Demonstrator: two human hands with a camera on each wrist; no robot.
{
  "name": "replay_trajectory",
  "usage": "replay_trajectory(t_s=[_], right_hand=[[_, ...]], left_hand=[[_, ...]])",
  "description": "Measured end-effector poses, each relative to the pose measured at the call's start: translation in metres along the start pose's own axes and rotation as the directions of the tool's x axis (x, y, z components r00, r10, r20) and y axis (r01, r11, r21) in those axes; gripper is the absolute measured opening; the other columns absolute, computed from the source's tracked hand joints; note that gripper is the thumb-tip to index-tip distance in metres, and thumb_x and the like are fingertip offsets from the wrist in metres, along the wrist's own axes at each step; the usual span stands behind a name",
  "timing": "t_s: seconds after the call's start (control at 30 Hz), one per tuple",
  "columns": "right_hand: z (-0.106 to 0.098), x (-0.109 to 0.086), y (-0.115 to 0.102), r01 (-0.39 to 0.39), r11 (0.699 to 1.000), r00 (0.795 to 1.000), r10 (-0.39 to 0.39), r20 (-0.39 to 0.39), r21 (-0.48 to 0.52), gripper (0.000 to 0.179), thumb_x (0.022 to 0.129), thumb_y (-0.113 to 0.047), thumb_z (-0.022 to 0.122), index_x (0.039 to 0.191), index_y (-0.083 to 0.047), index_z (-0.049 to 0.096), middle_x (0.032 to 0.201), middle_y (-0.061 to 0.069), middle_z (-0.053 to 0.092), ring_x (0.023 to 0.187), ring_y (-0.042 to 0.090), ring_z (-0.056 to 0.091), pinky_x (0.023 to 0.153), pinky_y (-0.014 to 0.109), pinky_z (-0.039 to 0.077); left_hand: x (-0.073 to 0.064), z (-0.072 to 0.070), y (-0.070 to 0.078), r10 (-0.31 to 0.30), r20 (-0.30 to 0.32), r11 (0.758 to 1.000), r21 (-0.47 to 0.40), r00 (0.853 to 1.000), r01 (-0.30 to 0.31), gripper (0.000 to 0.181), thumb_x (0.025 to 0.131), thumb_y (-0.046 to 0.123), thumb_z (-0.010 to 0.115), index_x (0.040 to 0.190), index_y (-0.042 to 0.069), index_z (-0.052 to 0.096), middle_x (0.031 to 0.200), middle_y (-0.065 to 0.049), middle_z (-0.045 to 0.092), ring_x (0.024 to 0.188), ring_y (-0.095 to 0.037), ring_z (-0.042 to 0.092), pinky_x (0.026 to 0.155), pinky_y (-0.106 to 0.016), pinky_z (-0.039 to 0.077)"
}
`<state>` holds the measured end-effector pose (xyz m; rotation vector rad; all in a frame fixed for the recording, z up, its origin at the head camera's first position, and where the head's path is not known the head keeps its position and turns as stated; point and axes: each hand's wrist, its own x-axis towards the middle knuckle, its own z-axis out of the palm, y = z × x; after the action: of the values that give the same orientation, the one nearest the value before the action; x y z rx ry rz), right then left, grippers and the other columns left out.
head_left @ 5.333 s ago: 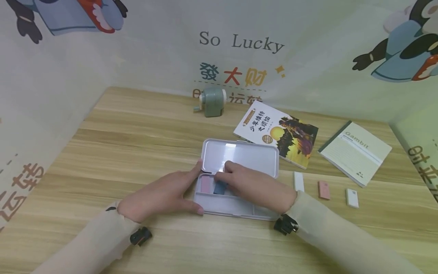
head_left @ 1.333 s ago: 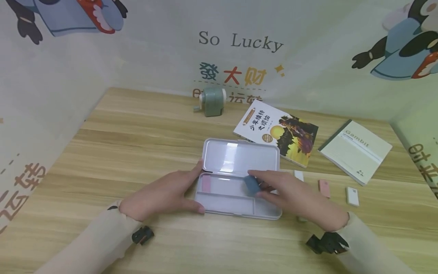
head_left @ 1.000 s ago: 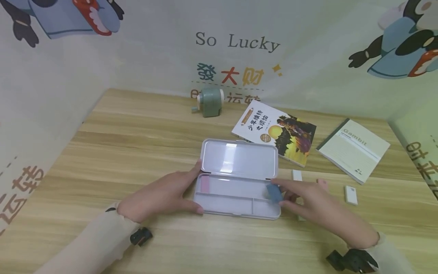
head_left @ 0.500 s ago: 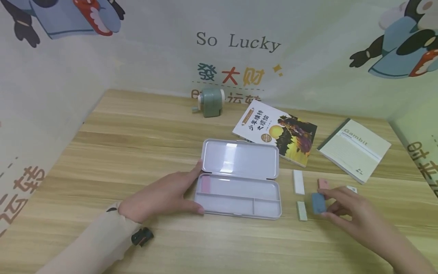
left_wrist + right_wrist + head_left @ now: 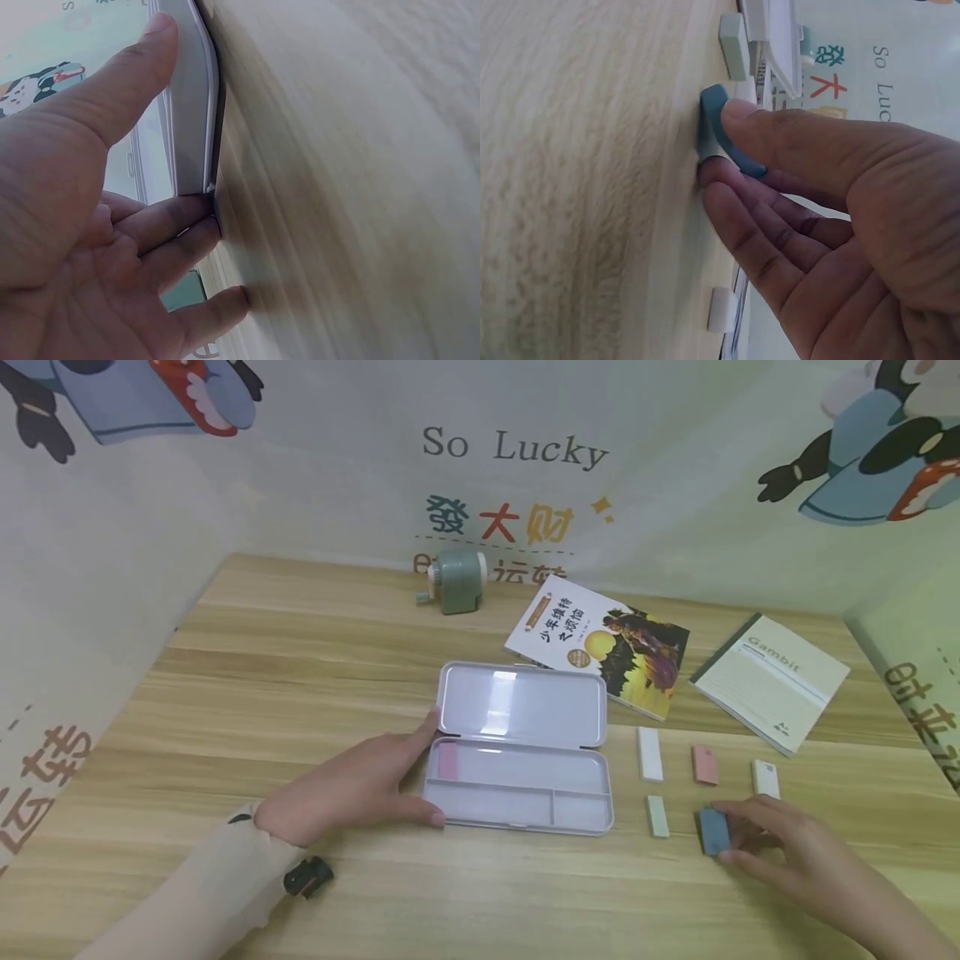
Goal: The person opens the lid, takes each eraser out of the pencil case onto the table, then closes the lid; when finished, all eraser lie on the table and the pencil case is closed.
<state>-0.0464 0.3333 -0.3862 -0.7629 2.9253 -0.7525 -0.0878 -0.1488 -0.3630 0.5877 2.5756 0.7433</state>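
A white pencil case lies with its lid raised on the table. Along its left end rests my left hand, thumb at the front corner and index fingertip near the hinge, fingers fairly straight. Inside the upper compartment, at the left, is a flat pink piece. Right of the case, my right hand pinches a blue eraser between thumb and fingers, at or just above the tabletop. In the right wrist view the blue eraser is partly covered by the thumb and fingertips.
Around the blue eraser lie a pale green block, a long white block, a pink eraser and a white eraser. Farther back are a picture-covered book, a notebook and a green pencil sharpener.
My right hand has taken the blue eraser out of the pencil case and carried it right, beyond the pale green block. The left hand has stayed at the case's left end.
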Motion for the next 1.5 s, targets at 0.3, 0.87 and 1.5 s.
replay_trajectory(t_s=[0.3,0.87,1.5], right_hand=[[0.005,0.0,0.008,0.016,1.0,1.0,-0.016,0.003,0.021,0.052,0.074,0.004,0.088,0.122,0.007,0.07,0.092,-0.01,0.064,0.082,-0.014,0.056,0.066,0.017,0.059],[0.008,0.0,0.014,0.007,1.0,1.0,-0.007,-0.001,0.004,0.05,0.074,0.006,0.087,0.121,0.009,0.071,0.092,-0.01,0.061,0.082,-0.015,0.054,0.066,0.016,0.058],[0.008,-0.002,0.008,-0.031,0.999,0.999,0.031,-0.017,0.013,0.052,0.073,0.007,0.087,0.122,0.012,0.069,0.094,-0.005,0.062,0.082,-0.015,0.053,0.066,0.016,0.059]], left_hand=[[-0.002,0.0,-0.002,0.005,-0.014,1.0,0.007,1.0,-0.005,0.123,0.084,0.05,0.085,0.167,0.0,0.009,0.159,-0.028,0.048,0.147,-0.039,0.05,0.124,-0.054,0.04],[-0.002,0.001,-0.002,0.014,-0.009,1.0,0.015,1.0,-0.013,0.123,0.084,0.052,0.084,0.167,0.0,0.01,0.158,-0.029,0.049,0.146,-0.04,0.052,0.123,-0.055,0.041],[0.0,0.0,-0.002,0.017,-0.006,1.0,0.014,1.0,-0.017,0.123,0.084,0.051,0.084,0.167,-0.001,0.01,0.159,-0.027,0.048,0.147,-0.038,0.051,0.124,-0.053,0.04]])
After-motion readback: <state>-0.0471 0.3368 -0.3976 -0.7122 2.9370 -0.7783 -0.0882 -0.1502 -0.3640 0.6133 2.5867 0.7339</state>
